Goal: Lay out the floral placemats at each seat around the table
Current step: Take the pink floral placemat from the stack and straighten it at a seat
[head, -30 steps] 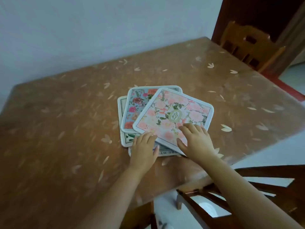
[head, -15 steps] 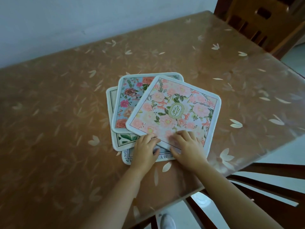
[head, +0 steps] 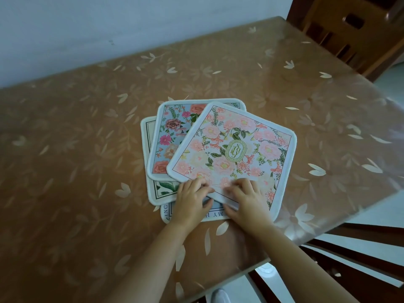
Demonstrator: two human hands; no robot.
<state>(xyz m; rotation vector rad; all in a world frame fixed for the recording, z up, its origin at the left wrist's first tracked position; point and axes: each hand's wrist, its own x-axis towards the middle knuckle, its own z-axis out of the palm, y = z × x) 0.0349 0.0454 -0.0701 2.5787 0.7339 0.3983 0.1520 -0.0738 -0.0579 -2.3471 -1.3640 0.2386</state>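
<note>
Placemats [head: 231,149] stacked; hands [head: 192,199] at near edge.

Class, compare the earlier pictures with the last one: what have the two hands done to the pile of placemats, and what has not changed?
Both hands closed in on the near corner of the pink mat. The right hand slid left along its edge; the left hand crept up onto it. They now pinch that corner, which looks slightly lifted. The blue mat and the two mats beneath stayed fanned in the same pile on the table.
</note>
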